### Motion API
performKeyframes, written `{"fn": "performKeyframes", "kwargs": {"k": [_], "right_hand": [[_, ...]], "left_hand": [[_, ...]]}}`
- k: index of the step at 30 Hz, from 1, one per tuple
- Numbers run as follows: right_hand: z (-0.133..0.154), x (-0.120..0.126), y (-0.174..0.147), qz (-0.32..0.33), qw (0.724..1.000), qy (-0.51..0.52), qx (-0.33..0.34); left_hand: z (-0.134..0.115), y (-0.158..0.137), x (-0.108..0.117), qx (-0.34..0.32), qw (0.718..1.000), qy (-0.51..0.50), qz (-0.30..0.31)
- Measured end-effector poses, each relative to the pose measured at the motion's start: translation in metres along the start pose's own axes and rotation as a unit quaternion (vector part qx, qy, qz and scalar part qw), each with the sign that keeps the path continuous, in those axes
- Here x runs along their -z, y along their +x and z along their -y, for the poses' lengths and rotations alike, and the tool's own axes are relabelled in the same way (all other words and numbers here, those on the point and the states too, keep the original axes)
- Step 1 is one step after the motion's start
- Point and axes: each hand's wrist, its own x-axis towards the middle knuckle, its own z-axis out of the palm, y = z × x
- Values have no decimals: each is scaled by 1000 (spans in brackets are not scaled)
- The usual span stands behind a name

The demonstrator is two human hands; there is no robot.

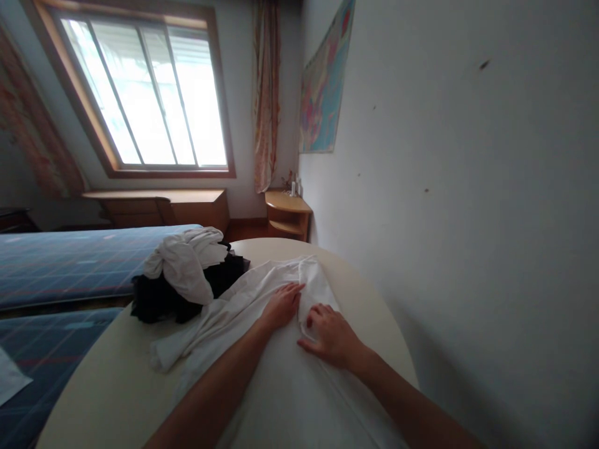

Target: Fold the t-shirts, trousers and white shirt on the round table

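A white shirt (281, 386) lies spread over the round cream table (112, 386), with one sleeve (175, 349) stretched out to the left in loose wrinkles. On its right part, a strip of the cloth (314, 280) is folded over lengthwise. My left hand (282, 305) rests flat on the shirt beside the fold's edge, fingers extended. Close by on the right, my right hand (333, 337) touches the folded strip, its fingers bent and the thumb apart. No cloth shows pinched in either hand.
Black and white clothes (187, 268) are heaped on the table's left side. Beyond that edge are beds with blue plaid mattresses (84, 268). A white wall (468, 218) runs along the right. A wooden corner shelf (287, 202) and a low desk (196, 196) stand at the back.
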Motion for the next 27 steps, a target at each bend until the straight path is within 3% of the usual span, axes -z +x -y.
{"fn": "performKeyframes", "kwargs": {"k": [4,8,15,22,27], "right_hand": [[8,13,-14,73,996,-20,-45],[12,27,-22,63,990,-63,-110],[20,27,-31,131,987,19,-95],[19,18,-25,109,985,-56,-124],[29,16,-17,13,987,-36,-157]], "left_hand": [[1,1,-1,-3,1000,17,19],[-2,2,-1,-6,998,42,42],[-6,1,2,11,999,21,27],[-9,0,4,17,999,-9,-34],[-13,-2,10,11,997,-33,-65]]}}
